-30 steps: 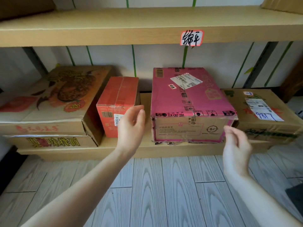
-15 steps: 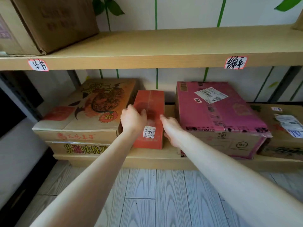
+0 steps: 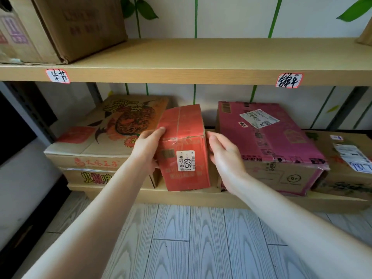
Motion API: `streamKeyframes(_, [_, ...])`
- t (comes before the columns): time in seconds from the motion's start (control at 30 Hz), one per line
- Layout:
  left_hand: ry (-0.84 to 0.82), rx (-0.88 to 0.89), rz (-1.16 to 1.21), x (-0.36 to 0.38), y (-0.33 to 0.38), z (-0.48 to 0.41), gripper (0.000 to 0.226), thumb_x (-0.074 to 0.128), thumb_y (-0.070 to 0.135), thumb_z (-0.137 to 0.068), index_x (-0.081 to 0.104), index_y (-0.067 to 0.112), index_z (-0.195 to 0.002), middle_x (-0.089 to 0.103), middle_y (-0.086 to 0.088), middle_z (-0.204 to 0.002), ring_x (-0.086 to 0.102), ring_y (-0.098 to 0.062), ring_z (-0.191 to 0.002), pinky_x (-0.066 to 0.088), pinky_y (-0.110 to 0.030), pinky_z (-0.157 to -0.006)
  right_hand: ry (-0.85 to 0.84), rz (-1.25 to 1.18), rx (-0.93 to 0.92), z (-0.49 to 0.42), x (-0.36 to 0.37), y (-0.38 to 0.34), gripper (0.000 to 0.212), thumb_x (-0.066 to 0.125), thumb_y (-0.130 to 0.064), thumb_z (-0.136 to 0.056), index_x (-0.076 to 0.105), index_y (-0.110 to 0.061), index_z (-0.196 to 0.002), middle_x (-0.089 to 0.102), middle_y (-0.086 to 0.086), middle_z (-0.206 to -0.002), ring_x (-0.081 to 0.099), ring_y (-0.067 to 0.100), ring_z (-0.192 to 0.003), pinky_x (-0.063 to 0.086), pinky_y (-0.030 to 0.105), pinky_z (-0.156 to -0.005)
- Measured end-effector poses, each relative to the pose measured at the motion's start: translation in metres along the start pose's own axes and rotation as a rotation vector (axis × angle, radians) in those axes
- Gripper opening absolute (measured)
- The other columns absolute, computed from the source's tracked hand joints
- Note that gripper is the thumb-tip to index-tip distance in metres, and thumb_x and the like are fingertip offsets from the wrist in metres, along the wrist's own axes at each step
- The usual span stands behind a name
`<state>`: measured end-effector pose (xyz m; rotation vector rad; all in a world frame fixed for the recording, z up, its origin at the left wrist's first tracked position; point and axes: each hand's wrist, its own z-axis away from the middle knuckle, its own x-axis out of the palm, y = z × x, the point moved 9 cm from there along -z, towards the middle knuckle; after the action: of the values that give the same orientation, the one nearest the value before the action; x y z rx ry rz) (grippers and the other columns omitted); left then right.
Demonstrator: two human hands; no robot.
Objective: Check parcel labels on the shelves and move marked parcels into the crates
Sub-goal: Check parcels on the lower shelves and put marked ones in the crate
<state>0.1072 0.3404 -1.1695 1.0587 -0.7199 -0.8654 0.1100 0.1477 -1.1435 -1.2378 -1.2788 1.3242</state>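
**Now in hand: red parcel 6251 at the front edge of the lower shelf**

Both hands close on a small red parcel (image 3: 183, 137) at the front edge of the lower shelf (image 3: 201, 196). It stands between a printed brown carton (image 3: 112, 133) and a pink parcel (image 3: 267, 141). The left hand (image 3: 148, 146) grips the left side, thumb hooked over the top front edge. The right hand (image 3: 223, 156) is curled against the right side, its fingers in the narrow gap beside the pink parcel. A white sticker (image 3: 186, 161) on the parcel's front face reads 6251 and is turned towards the camera. Whether the parcel's base is clear of the shelf cannot be told.

By these pictures the job is at an early stage. One parcel is held with its label readable, and nothing has yet left the shelf. The pink parcel, the printed carton and a brown parcel (image 3: 346, 164) at the shelf's right end all remain in place, the two right-hand ones with labels on top. A further carton (image 3: 60, 27) sits at the left end of the upper shelf (image 3: 201, 57). No crate is in view, so the carry and the drop are judged still to come, as are the checks on the remaining boxes.
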Motion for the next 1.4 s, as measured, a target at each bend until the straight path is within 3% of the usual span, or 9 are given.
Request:
streamKeyframes(0.2, [-0.047,0.06,0.27,-0.034,-0.002,0.018,0.027,0.04,0.018,-0.099,0.053,0.014,-0.122,0.064,-0.008,-0.094,0.061,-0.02,-0.079,0.054,-0.041,-0.065,0.028,0.267,-0.285,0.005,0.005,-0.038,0.041,0.055,-0.014,-0.09,0.048,-0.013,-0.13,0.053,0.0,-0.131,0.047,0.009,-0.121,0.039,0.028,-0.105])
streamKeyframes(0.33, [-0.03,0.134,0.359,-0.049,-0.015,0.033,0.031,0.035,0.012,-0.1,0.047,0.017,-0.128,0.063,-0.007,-0.098,0.063,-0.019,-0.078,0.056,-0.043,-0.065,-0.001,0.274,0.146,-0.009,-0.001,-0.004,0.11,0.075,-0.06,-0.058,0.026,-0.013,-0.143,0.037,0.005,-0.146,0.036,0.021,-0.133,0.031,0.044,-0.11])
streamKeyframes(0.4, [-0.062,0.178,0.354,-0.052,-0.018,0.037,0.035,0.034,0.008,-0.1,0.046,0.022,-0.129,0.064,-0.005,-0.097,0.068,-0.014,-0.07,0.058,-0.038,-0.063,-0.129,0.162,0.288,-0.006,0.007,0.01,0.09,0.075,-0.062,-0.057,0.044,-0.014,-0.127,0.055,0.001,-0.125,0.051,0.019,-0.115,0.039,0.04,-0.099])
streamKeyframes(0.5, [-0.077,0.196,0.331,-0.056,-0.019,0.035,0.045,0.034,-0.002,-0.097,0.046,0.027,-0.13,0.066,-0.009,-0.091,0.067,-0.018,-0.069,0.058,-0.032,-0.055,-0.119,0.049,0.155,-0.009,0.003,0.008,0.03,0.075,-0.037,-0.073,0.061,-0.023,-0.096,0.067,-0.006,-0.097,0.062,0.008,-0.091,0.044,0.023,-0.072])
streamKeyframes(0.63, [-0.069,0.203,0.2,-0.052,-0.015,0.024,0.033,0.041,0.026,-0.098,0.055,0.021,-0.127,0.071,0.003,-0.071,0.068,-0.012,-0.062,0.053,-0.027,-0.057,0.019,-0.007,-0.009,-0.011,-0.009,0.007,0.042,0.079,-0.024,-0.07,0.056,-0.017,-0.106,0.065,-0.006,-0.101,0.062,0.008,-0.093,0.048,0.022,-0.079])
streamKeyframes(0.73, [-0.083,0.251,0.056,-0.039,-0.012,0.019,0.048,0.031,0.058,-0.092,0.065,0.031,-0.113,0.074,0.006,-0.101,0.07,-0.013,-0.094,0.052,-0.035,-0.08,0.03,-0.011,-0.007,-0.013,-0.006,0.013,0.05,0.08,-0.025,-0.068,0.051,-0.017,-0.107,0.063,-0.003,-0.106,0.06,0.011,-0.098,0.049,0.029,-0.087])
streamKeyframes(1.1, [-0.055,-0.015,0.085,-0.021,0.033,0.092,0.051,0.03,0.047,-0.097,0.076,0.038,-0.075,0.074,0.014,-0.083,0.07,-0.004,-0.079,0.043,-0.045,-0.1,-0.01,-0.165,0.372,0.038,-0.02,-0.032,0.065,0.073,-0.04,-0.07,0.052,-0.017,-0.127,0.065,-0.003,-0.116,0.06,0.012,-0.109,0.046,0.032,-0.097])
streamKeyframes(1.23, [-0.035,-0.19,0.032,-0.013,0.032,0.139,0.052,0.032,0.044,-0.097,0.075,0.039,-0.067,0.073,0.017,-0.072,0.069,-0.002,-0.065,0.046,-0.043,-0.088,0.04,-0.188,0.494,0.088,-0.048,-0.06,0.009,0.062,-0.021,-0.086,0.063,-0.023,-0.095,0.068,-0.002,-0.102,0.062,0.012,-0.096,0.047,0.031,-0.091])
streamKeyframes(1.4, [-0.222,-0.378,-0.137,0.051,0.025,0.221,0.056,0.03,0.04,-0.098,0.073,0.042,-0.062,0.071,0.02,-0.065,0.066,0.004,-0.057,0.052,-0.03,-0.071,0.32,-0.197,0.699,0.171,-0.135,-0.089,0.006,0.059,-0.023,-0.088,0.06,-0.017,-0.088,0.066,0.008,-0.096,0.061,0.022,-0.092,0.047,0.034,-0.086])
